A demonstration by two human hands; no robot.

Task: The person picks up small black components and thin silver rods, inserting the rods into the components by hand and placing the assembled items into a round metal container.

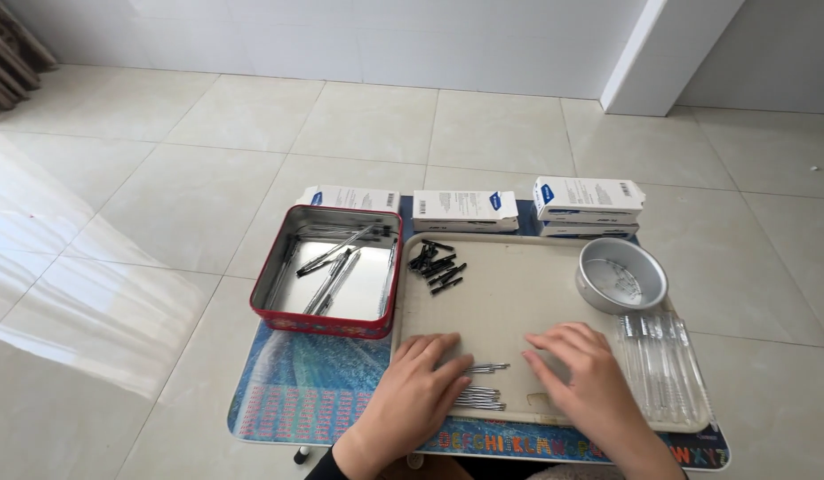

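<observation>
My left hand lies flat on the near edge of a beige tray, its fingers covering a bunch of thin metal-tipped pen refills. One refill pokes out past my fingertips. My right hand rests palm-down on the tray just right of the refills, fingers spread and holding nothing. A small pile of black pen caps sits at the tray's far left corner. A row of clear pen barrels lies along the tray's right side.
A red-rimmed metal tin with assembled pens stands left of the tray. A round metal bowl sits at the tray's far right. Three white boxes line the back edge of the low table, which has a colourful letter mat. Tiled floor surrounds it.
</observation>
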